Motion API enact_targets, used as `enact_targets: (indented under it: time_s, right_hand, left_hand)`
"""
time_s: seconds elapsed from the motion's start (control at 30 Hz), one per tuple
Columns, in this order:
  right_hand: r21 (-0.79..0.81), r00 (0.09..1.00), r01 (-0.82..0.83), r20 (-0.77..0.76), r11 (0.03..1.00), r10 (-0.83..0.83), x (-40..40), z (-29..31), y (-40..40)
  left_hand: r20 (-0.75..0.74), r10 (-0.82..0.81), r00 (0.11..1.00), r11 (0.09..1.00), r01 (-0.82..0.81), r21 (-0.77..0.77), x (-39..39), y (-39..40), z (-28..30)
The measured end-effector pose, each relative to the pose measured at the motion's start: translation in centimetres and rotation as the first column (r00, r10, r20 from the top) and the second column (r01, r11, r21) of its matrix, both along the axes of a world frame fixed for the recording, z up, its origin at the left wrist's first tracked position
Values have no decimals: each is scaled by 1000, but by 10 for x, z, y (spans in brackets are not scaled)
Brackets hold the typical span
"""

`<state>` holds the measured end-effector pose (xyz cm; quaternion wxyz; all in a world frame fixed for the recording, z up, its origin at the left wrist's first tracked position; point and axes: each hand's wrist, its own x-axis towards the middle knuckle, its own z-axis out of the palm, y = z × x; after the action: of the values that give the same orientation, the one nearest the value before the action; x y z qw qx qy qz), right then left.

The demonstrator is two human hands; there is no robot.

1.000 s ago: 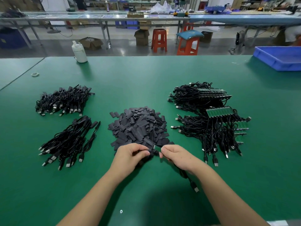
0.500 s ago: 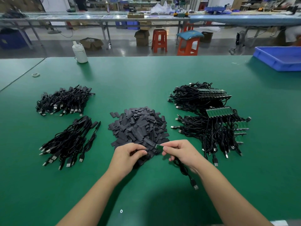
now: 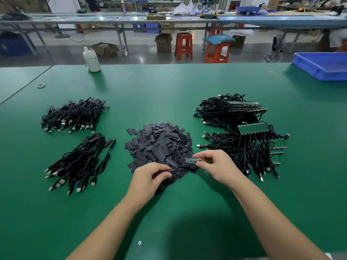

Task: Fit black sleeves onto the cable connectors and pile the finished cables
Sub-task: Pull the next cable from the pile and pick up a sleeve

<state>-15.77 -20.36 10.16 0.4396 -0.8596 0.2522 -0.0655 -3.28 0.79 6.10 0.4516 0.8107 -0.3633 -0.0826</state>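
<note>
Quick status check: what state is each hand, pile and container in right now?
Left hand: pinches one black sleeve at the sleeve pile's near edge.
Right hand: pinches a bare green connector board.
Sleeve pile: loose heap.
Left cable piles: sleeved.
Right cable pile: boards bare.
Blue bin: contents not visible.

bright, even overhead light fills the workshop, and the green desk [image 3: 169, 87] shows a soft sheen rather than hard glare. a broad, diffuse shadow lies on the desk near the bottom centre between the forearms, and soft shadows sit under the hands [image 3: 150, 177]. the polished floor [image 3: 142, 55] beyond reflects pale light. wide-angle distortion bows the desk's far edge and stretches the corners. the near field is sharp; the distant benches are softer and slightly smeared.
</note>
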Motion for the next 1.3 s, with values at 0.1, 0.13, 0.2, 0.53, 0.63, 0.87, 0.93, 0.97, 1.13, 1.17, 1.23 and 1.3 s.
enact_targets:
  time_s: [0.1,0.13,0.2,0.53,0.63,0.87,0.93,0.97,1.13,1.17,1.23,1.3]
  right_hand:
    - [-186,997,-63,-44,980,56,1,0,7]
    - [-202,995,-95,-58,975,85,2,-2,11]
    - [-119,989,-137,-80,983,128,2,-9,18]
    - [524,1000,-29,24,852,20,0,-23,30]
    - [540,999,-26,39,842,5,1,-24,31]
    - [537,999,-21,46,843,-5,2,-25,32]
    - [541,999,-15,46,841,-12,2,-26,32]
    - [544,999,-14,47,839,-15,2,-26,33]
    - [561,997,0,65,828,-44,1,-27,33]
    - [562,997,-1,65,827,-43,0,-27,34]
    - [562,997,-8,64,827,-34,0,-28,34]
    - [562,997,-14,66,827,-29,1,-29,34]
  left_hand:
    - [104,-17,994,1000,17,-2,-3,-1,0]
    - [145,-21,989,1000,22,1,-4,-1,0]
    - [207,-16,978,1000,16,5,-7,-2,-2]
    - [250,5,968,1000,-5,0,-7,2,-9]
    - [237,2,971,1000,0,-7,-7,2,-10]
    - [152,28,988,999,-21,-46,-9,-2,-13]
    - [137,35,990,998,-28,-54,-10,-2,-13]
    - [131,39,991,998,-31,-58,-10,-2,-13]
    - [65,81,995,995,-77,-64,-10,-1,-15]
    - [51,87,995,994,-84,-64,-10,-1,-15]
    - [32,90,995,994,-88,-63,-10,-1,-15]
    - [28,85,996,995,-83,-59,-11,-2,-14]
